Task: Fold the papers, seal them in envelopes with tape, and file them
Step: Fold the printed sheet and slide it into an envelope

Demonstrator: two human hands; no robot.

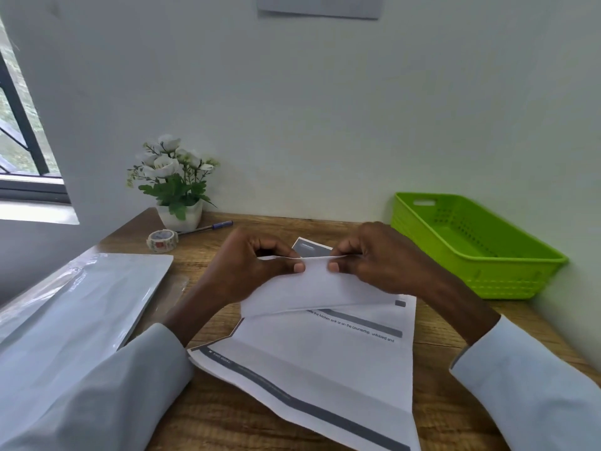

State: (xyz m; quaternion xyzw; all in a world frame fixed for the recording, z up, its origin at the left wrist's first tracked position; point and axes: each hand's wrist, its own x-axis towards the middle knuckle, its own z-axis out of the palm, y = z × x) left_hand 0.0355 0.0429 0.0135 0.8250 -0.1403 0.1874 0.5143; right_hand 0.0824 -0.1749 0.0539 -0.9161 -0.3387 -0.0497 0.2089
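A folded white paper (320, 288) is lifted a little above the desk, its upper edge pinched by both hands. My left hand (250, 265) grips it at the left with thumb and fingers. My right hand (377, 255) grips the same edge at the right. Beneath it lie printed sheets (312, 372) with grey bars, spread toward the near edge. A pack of white envelopes in clear wrap (74, 304) rests at the left. A roll of patterned tape (162, 240) stands beyond the pack.
A green plastic basket (507, 271) sits at the right against the wall. A potted white flower (177, 190) and a blue pen (208, 227) are at the back left. The wooden desk (455, 327) meets the wall behind.
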